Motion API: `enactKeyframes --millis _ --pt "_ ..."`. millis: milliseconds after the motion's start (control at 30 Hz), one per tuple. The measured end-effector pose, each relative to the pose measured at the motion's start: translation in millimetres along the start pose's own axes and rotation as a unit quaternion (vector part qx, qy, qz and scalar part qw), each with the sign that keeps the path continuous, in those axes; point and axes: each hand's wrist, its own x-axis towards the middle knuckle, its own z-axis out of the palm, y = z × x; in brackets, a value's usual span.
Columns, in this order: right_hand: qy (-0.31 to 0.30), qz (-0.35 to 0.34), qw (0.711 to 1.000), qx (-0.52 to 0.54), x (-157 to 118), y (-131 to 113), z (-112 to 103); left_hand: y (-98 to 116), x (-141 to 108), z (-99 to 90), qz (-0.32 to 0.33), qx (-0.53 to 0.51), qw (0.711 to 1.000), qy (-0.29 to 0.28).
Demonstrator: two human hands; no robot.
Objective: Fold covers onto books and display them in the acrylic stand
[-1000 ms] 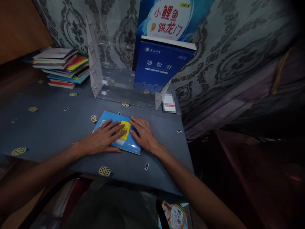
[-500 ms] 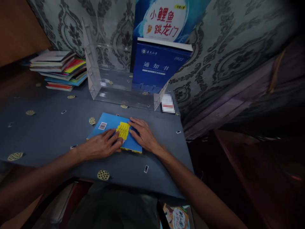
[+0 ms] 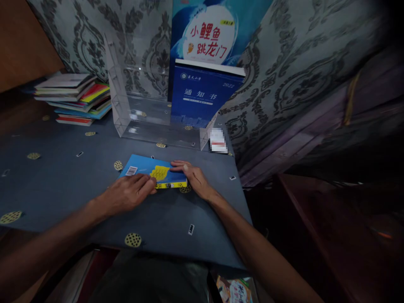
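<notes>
A blue book (image 3: 145, 164) with a barcode and a yellow text patch lies before me, its near edge raised so that the yellow spine faces me. My left hand (image 3: 128, 192) is closed on the near left part of the book, fingers over the cover; the thumb lies along the spine side. At the right end, my right hand (image 3: 195, 180) grips the book, fingers over the top and the rest of the hand beside the edge. The fingertips underneath are hidden.
Behind the book stands a clear acrylic rack (image 3: 160, 134) holding a dark blue booklet (image 3: 202, 94) and a taller picture book (image 3: 211, 33). A stack of books (image 3: 74, 97) sits at the back left. A small blurred white item (image 3: 218, 141) lies by the rack on the patterned tablecloth (image 3: 78, 176).
The near edge of the book has come up, so more of its yellow spine shows. My right hand has shifted from lying on the cover to gripping the right end.
</notes>
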Motion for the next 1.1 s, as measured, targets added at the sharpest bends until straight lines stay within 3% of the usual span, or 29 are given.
enactKeyframes --millis 133,300,533,700,800,833,933,1000,1033,1100 --pt "0.021 -0.008 0.998 0.054 -1.1 -3.2 -2.9 -6.9 1.2 -7.2 -0.069 -0.062 0.996 -0.008" --pt "0.085 0.029 0.987 0.131 1.3 1.3 -3.2 -13.8 5.1 -19.0 -0.154 -0.13 0.979 0.027" --pt "0.153 0.07 0.95 0.263 7.5 13.5 7.0 -11.0 24.7 -44.9 -0.257 -0.238 0.933 0.079" --pt "0.097 0.068 0.945 0.305 4.1 4.6 18.4 -11.6 40.2 -56.3 -0.347 -0.3 0.882 0.11" --pt "0.071 0.074 0.946 0.309 0.2 -2.0 20.0 -13.1 41.5 -44.4 -0.43 -0.39 0.803 0.135" --pt "0.069 0.083 0.943 0.315 -1.0 -3.3 19.9 -13.2 40.1 -36.2 -0.463 -0.437 0.758 0.143" --pt "0.06 0.119 0.931 0.341 -2.9 -5.3 20.5 -12.1 31.7 -4.9 -0.552 -0.574 0.585 0.155" --pt "0.049 0.146 0.923 0.353 -3.1 -5.8 22.2 -11.5 23.8 15.3 -0.592 -0.607 0.507 0.151" --pt "0.042 0.158 0.921 0.353 -3.0 -6.0 23.3 -11.7 19.5 23.6 -0.604 -0.611 0.49 0.146" --pt "0.02 0.173 0.923 0.344 -2.6 -6.7 25.3 -13.6 10.8 35.8 -0.61 -0.599 0.504 0.121"
